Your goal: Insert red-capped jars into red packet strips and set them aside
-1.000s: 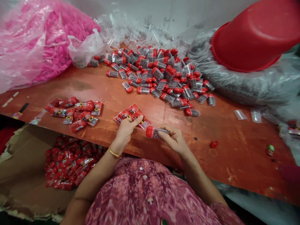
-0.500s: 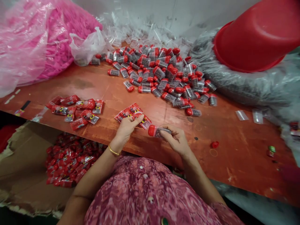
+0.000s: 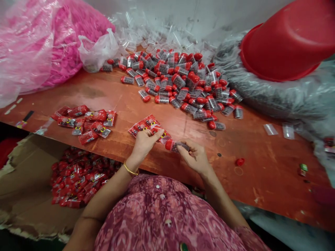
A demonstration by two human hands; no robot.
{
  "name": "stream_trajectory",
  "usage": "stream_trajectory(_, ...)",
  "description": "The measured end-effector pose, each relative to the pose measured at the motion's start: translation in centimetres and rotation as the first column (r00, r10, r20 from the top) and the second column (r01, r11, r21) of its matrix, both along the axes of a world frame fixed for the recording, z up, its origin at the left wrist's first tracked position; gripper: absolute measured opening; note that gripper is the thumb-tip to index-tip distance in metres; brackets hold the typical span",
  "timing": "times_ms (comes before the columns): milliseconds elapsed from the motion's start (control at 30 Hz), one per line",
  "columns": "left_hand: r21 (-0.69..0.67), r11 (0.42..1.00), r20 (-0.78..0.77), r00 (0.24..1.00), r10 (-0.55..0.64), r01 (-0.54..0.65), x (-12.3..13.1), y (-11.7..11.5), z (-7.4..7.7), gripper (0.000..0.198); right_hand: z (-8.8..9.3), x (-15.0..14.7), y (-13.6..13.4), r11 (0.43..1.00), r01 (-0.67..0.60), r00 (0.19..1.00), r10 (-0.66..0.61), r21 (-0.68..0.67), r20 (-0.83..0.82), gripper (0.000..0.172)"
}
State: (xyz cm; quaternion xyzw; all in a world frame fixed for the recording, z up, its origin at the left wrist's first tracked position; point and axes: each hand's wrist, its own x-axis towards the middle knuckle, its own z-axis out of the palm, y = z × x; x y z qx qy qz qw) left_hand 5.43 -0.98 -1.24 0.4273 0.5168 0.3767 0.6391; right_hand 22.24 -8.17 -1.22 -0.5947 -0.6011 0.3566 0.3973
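Note:
My left hand (image 3: 146, 141) pinches a printed red plastic sleeve (image 3: 165, 136) between thumb and fingers. More flat red sleeves (image 3: 143, 124) lie on the table just beyond that hand. In my right hand (image 3: 195, 155) is a small clear bottle (image 3: 176, 146) with a red cap, full of dark pellets. Its capped end points left and meets the open end of the sleeve; how far it is inside I cannot tell.
A heap of capped bottles (image 3: 180, 82) fills the table's back. Sleeved bottles (image 3: 89, 122) lie at left, above a cardboard box (image 3: 28, 188) holding more. A pink-filled bag (image 3: 65, 42) stands back left; a red bucket (image 3: 280, 42) rests on a grey bag (image 3: 251, 90).
The bottle in my right hand has come slightly left, so its cap now meets the sleeve. My left hand has shifted a little to the right.

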Motion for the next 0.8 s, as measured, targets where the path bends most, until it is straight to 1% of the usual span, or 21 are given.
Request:
stream_trajectory(100,0.018,1.000,-0.003,1.000,0.025,-0.025,0.1,-0.1,-0.4,0.028,-0.3,-0.1,-0.2,1.000,0.012,0.999,-0.013,0.010,0.051,0.018)
stream_trajectory(167,0.011,1.000,-0.010,1.000,0.017,-0.016,0.1,-0.1,-0.5,0.027,-0.5,-0.2,-0.3,1.000,0.021,0.999,-0.021,-0.001,0.029,0.018)
stream_trajectory(233,0.021,1.000,-0.035,0.999,-0.012,0.013,0.1,-0.1,-0.3,0.027,-0.6,-0.3,-0.3,0.999,0.036,0.999,-0.037,-0.011,-0.025,0.018)
stream_trajectory(333,0.071,0.995,-0.059,0.996,-0.065,0.069,0.1,-0.2,0.1,0.027,-0.5,-0.4,-0.1,0.997,0.078,0.988,-0.081,-0.029,-0.129,0.018)
stream_trajectory(400,0.101,0.989,-0.034,0.994,-0.104,0.107,0.3,-0.3,0.3,0.024,-0.4,-0.5,0.0,0.993,0.099,0.975,-0.109,-0.060,-0.196,0.018)
stream_trajectory(467,0.090,0.988,0.014,0.992,-0.124,0.122,0.5,-0.5,0.4,0.024,-0.3,-0.5,0.1,0.990,0.090,0.957,-0.117,-0.113,-0.267,0.021)
stream_trajectory(533,0.039,0.994,0.064,0.993,-0.102,0.100,0.8,-0.8,0.5,0.027,-0.5,-0.6,0.2,0.985,0.061,0.934,-0.113,-0.161,-0.338,0.024)
stream_trajectory(600,-0.013,0.997,0.102,0.992,-0.069,0.070,1.2,-1.1,0.4,0.030,-0.9,-0.9,0.2,0.984,0.055,0.917,-0.117,-0.172,-0.380,0.027)
stream_trajectory(633,-0.030,0.998,0.125,0.990,-0.057,0.061,1.4,-1.2,0.3,0.031,-1.1,-1.2,0.1,0.984,0.079,0.914,-0.135,-0.159,-0.382,0.028)
stream_trajectory(700,-0.060,0.997,0.184,0.982,-0.027,0.039,1.8,-1.5,0.0,0.033,-1.7,-1.8,0.1,0.979,0.166,0.910,-0.198,-0.118,-0.365,0.028)
stream_trajectory(767,-0.094,0.995,0.255,0.966,0.045,-0.022,2.2,-1.8,-0.4,0.036,-2.2,-2.6,0.1,0.967,0.240,0.897,-0.255,-0.089,-0.361,0.029)
stream_trajectory(800,-0.112,0.992,0.287,0.954,0.092,-0.062,2.4,-1.9,-0.5,0.038,-2.5,-3.0,0.1,0.963,0.256,0.890,-0.269,-0.086,-0.369,0.029)
